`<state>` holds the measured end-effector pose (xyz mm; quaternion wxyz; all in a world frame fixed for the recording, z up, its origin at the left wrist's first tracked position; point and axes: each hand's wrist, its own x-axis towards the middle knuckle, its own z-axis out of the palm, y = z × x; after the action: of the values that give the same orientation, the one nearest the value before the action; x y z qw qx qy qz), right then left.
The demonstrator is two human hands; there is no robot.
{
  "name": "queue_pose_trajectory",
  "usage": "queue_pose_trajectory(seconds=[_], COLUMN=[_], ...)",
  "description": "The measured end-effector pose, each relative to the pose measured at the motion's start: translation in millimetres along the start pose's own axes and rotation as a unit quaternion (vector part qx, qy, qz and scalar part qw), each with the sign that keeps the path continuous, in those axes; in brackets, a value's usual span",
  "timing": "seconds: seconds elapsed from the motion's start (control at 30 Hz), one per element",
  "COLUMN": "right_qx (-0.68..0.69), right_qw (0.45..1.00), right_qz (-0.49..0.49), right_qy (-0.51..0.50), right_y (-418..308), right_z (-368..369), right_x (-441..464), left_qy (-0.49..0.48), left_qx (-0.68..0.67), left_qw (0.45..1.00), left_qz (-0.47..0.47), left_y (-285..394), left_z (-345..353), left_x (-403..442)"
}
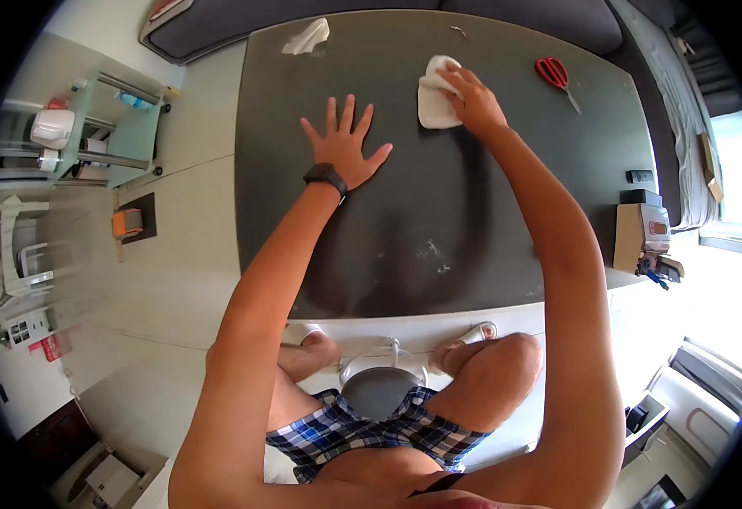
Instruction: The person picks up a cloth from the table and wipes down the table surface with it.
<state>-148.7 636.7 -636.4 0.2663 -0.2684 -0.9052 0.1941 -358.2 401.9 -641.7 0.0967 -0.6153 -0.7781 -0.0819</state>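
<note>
The right hand [476, 102] appears closed on a white cloth [434, 109] at the table's [371, 229] far side; the left hand [344, 151] lies palm down, fingers spread. Sweeping the cloth too far right could knock the nearby scissors [551, 73].

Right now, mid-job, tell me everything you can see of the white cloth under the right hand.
The white cloth lies toward the far side of the dark tabletop, between the spread left hand and the red-handled scissors. It looks like soft fabric, longer than wide, with rounded corners and a fold or crease across its upper part. The right hand covers part of its right side, fingers over the upper part; whether they pinch or only press it is unclear.
</note>
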Motion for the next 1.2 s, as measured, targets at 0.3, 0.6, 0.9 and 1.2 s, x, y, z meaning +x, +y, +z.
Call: queue_pose_trajectory(seconds=[0.3, 0.6, 0.9, 1.2], right_qx=[-0.102, 0.048, 0.021, -0.112], right_qw=[0.979, 0.988, 0.905, 0.978], right_qz=[0.081, -0.142, -0.338, 0.148], right_qy=[0.159, -0.05, -0.258, 0.089], right_y=[44, -42, -70, 104], right_z=[31, 42, -18, -25], right_x=[61, -19, -68, 32], left_qy=[-0.02, 0.015, 0.024, 0.009], left_qx=[-0.036, -0.082, -0.068, -0.04], left_qw=[0.999, 0.994, 0.994, 0.995], left_qz=[-0.021, -0.067, -0.079, -0.091], left_y=[0, -12, -11, -4], left_z=[-1, 25, 27, 13], left_x=[4, 4, 7, 6])
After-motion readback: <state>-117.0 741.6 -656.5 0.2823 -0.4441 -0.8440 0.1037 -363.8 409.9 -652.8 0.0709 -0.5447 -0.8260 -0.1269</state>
